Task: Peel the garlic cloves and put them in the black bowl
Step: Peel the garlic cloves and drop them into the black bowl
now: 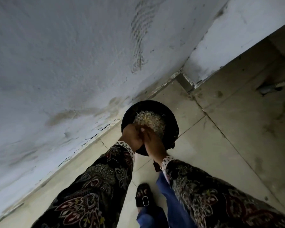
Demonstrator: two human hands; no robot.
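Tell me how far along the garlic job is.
Done: the black bowl holds a pale heap that looks like garlic skins; peeled cloves can't be made out. In hand: left hand and right hand meet at the bowl's near rim, carried above the floor. Left: unclear; no unpeeled garlic is in view.

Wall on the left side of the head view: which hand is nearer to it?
Left. The left hand is on the wall side of the black container; the right hand presses against it from the far side.
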